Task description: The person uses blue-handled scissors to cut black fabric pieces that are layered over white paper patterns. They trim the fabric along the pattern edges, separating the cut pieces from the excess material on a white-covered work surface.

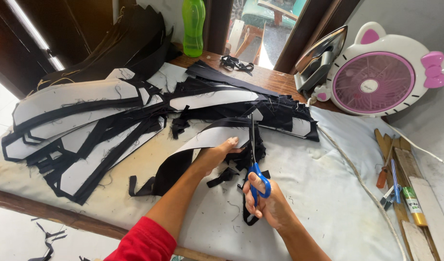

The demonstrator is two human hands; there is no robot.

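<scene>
Padding in pale cloth covers the whole work table, a soft bed for pressing and cutting. Across its far half lie stacks of cut pieces — black cloth with white stiffener on top, fanned out flat so each shape stays uncreased. At the right edge a pink and white fan stands upright beside an iron tipped back on its heel, plate off the cloth. A green bottle stands at the window, well away from the work. Nearer, the left hand presses flat on one white-faced piece, fingers spread apart, pinning it so the edge stays taut. The right hand is closed through the blue handles of the scissors, blades pointing away along that piece's right edge — trimming the black border. Black scraps lie between the hands, and hand tools rest near the right edge.
</scene>
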